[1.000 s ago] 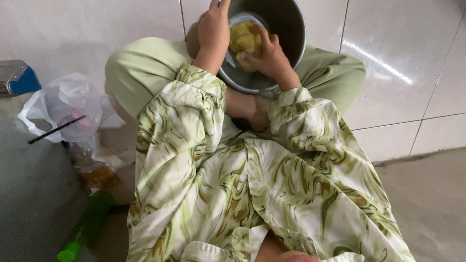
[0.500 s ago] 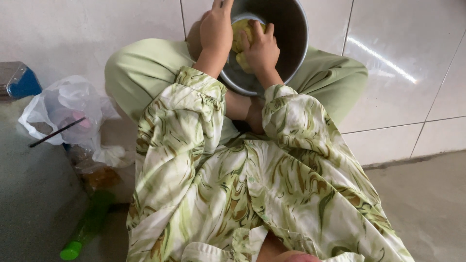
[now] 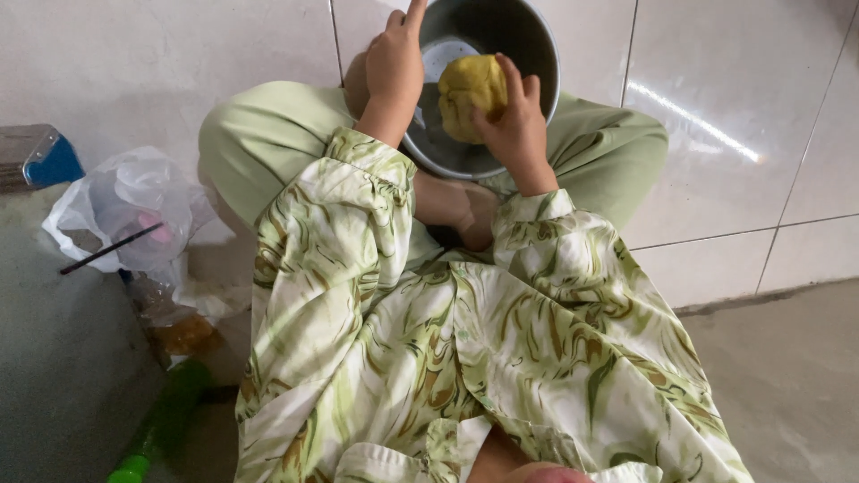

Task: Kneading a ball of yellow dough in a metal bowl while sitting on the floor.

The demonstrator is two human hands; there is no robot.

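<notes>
I sit cross-legged on a tiled floor with a round steel bowl (image 3: 528,45) tilted against my legs. My right hand (image 3: 514,125) grips a yellow lump of dough (image 3: 470,89) and holds it up inside the bowl, fingers wrapped round its right side. My left hand (image 3: 394,63) rests on the bowl's left rim, its fingers reaching up past the top of the view. Both arms wear sleeves with a green and white swirl print.
At my left lie a clear plastic bag (image 3: 125,206) with a dark stick (image 3: 109,249) across it, a packet of orange-brown stuff (image 3: 179,331) and a green bottle (image 3: 161,425). A grey and blue box (image 3: 36,156) stands at the far left. Grey concrete flanks the tiles.
My right hand has lifted the dough from the bottom of the bowl and turned it upright in its fingers. My left hand stays on the rim.
</notes>
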